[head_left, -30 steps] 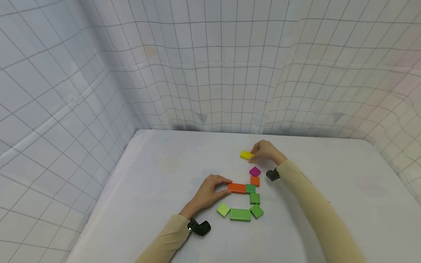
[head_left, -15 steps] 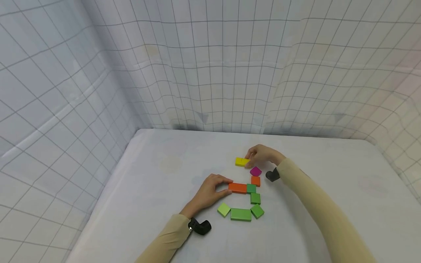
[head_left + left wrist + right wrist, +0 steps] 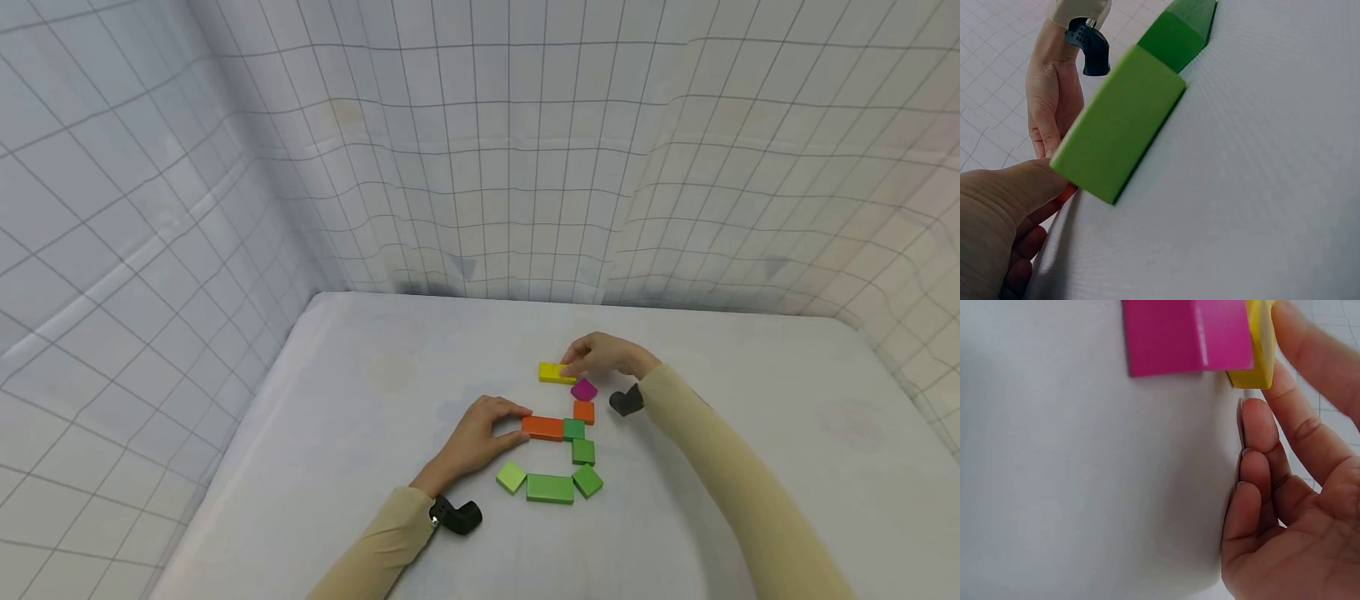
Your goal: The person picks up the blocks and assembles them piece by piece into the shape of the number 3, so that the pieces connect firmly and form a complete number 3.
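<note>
At the left end of a long orange-red block [image 3: 542, 427] lying flat, my left hand [image 3: 480, 433] pinches it between thumb and forefinger. In the left wrist view only a red sliver [image 3: 1067, 192] of it shows past the thumb. My right hand [image 3: 606, 353] pinches the right end of a yellow block [image 3: 551, 372] at the far end of the row. Just nearer than the yellow block sits a magenta pointed block [image 3: 583, 390]; it looks close against the yellow one in the right wrist view. The remaining right-hand fingers curl against the white cloth.
Below the magenta block come a small orange block [image 3: 583, 412], a teal-green block [image 3: 573, 429] and a green square [image 3: 582, 452]. Nearer lie a turned green block [image 3: 588, 480], a long green block [image 3: 550, 489] and a light green block [image 3: 512, 477]. Gridded curtains [image 3: 480, 208] surround the table.
My right hand has brought the yellow block nearer and a little left, then slightly right, to beside the magenta block. The left hand has kept its grip on the orange-red block.
</note>
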The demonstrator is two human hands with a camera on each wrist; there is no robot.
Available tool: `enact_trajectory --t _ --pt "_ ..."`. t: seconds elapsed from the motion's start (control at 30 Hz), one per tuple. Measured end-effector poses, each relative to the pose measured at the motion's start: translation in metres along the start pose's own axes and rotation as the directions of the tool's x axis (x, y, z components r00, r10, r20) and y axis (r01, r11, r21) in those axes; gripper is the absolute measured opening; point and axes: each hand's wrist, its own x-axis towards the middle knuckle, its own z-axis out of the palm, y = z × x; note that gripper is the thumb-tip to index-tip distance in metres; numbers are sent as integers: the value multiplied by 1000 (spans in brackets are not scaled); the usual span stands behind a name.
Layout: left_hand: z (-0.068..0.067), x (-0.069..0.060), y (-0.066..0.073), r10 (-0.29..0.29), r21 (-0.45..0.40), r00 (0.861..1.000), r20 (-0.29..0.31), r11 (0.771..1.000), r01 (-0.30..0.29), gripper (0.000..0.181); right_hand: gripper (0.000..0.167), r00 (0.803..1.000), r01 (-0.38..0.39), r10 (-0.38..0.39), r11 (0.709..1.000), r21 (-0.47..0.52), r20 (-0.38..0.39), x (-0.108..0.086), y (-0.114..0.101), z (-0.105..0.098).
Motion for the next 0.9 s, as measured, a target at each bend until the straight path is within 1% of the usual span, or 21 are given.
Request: enact_trajectory --t 0.23,0.37,0.6,0.9 --pt "0 0 0 -1 3 1000 2 1000 1 33 21 1000 16 -15 999 42 -21 0 2 1" --pt "0 0 0 3 2 1000 0 1000 -3 33 21 1000 22 -21 999 36 -20 0 4 1" --pt "1 -2 -1 -9 0 1000 3 1000 9 33 20 1000 19 -18 999 31 -24 1 4 2" --pt "1 -2 -1 30 7 999 -19 1000 -30 33 21 999 28 -27 999 32 -22 -1 6 2"
